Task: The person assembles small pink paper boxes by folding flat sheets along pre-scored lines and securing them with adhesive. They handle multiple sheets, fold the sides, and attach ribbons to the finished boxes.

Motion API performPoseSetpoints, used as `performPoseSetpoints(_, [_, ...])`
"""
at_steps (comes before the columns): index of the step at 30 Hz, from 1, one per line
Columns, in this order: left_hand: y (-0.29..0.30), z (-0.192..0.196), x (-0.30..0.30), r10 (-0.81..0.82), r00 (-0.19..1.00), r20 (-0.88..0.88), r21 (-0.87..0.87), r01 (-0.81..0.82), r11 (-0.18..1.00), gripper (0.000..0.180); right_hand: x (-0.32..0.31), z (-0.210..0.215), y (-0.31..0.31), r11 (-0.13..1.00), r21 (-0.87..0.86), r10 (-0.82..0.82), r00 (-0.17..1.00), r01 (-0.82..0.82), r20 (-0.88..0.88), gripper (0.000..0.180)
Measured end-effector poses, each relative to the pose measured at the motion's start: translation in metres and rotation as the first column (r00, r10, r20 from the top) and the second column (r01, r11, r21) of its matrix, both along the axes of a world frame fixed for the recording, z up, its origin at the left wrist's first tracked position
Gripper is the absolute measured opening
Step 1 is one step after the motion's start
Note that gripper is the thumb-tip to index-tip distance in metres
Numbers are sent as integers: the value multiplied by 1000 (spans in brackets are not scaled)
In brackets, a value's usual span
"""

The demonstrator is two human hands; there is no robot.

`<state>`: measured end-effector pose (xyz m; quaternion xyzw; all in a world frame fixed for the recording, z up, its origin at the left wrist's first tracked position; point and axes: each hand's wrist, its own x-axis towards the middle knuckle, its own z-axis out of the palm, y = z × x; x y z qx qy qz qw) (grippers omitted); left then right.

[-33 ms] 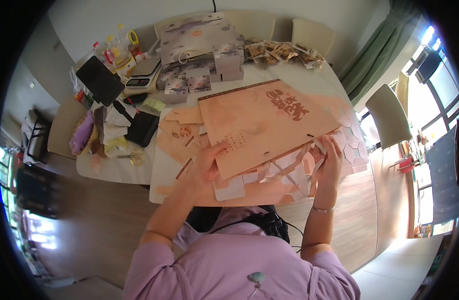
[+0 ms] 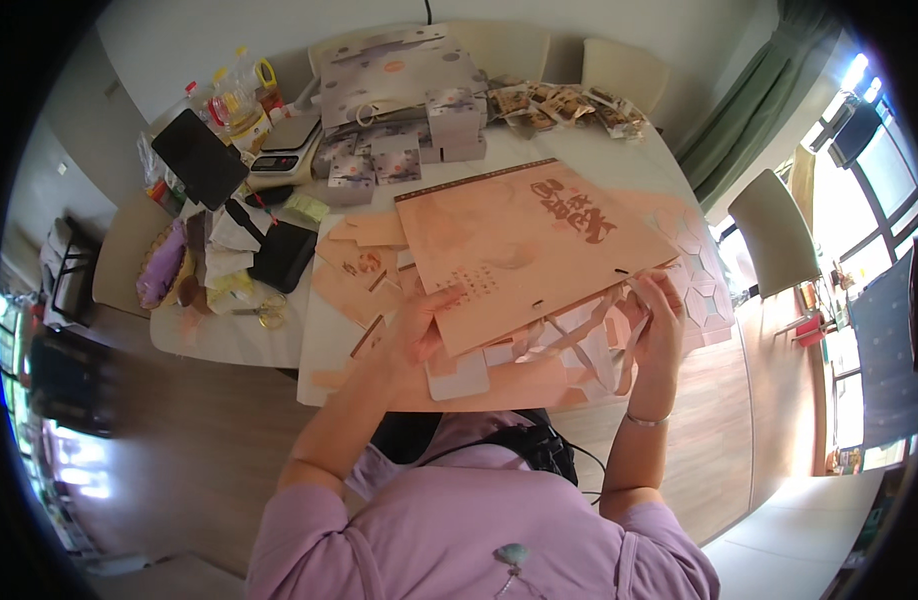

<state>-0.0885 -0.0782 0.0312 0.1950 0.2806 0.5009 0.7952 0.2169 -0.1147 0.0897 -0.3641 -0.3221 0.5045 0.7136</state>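
Note:
A large peach-coloured flat card sheet with dark red print lies tilted over the white table. My left hand grips its near left corner. My right hand pinches its near right edge, beside pale ribbon-like strips. Under the sheet lie more peach card pieces and a small white card. My lilac-sleeved arms come in from below.
Grey patterned boxes and snack packets crowd the far side. At the left are a black tablet, a kitchen scale, bottles, a black pouch and scissors. Chairs stand around.

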Motion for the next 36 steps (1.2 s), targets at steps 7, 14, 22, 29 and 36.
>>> performPoseSetpoints(7, [-8, 9, -5, -23, 999, 44, -17, 24, 1000, 40, 65, 56, -63, 986, 150, 48, 986, -73, 161, 30])
performPoseSetpoints(14, [-17, 25, 12, -41, 997, 71, 85, 35, 996, 35, 120, 58, -88, 997, 22, 62, 899, -79, 433, 35])
performPoseSetpoints(22, [24, 11, 16, -75, 972, -223, 221, 125, 967, 39, 104, -39, -15, 891, -422, 5, 926, 168, 379, 80])
performPoseSetpoints(29, [18, 35, 5, -171, 958, -232, 404, 254, 879, 36, 99, -49, 5, 854, -500, 139, 862, 146, 488, 38])
performPoseSetpoints(36, [34, 115, -21, 21, 879, -476, 423, 208, 882, 44, 103, 6, 3, 932, -357, 236, 845, -57, 481, 11])
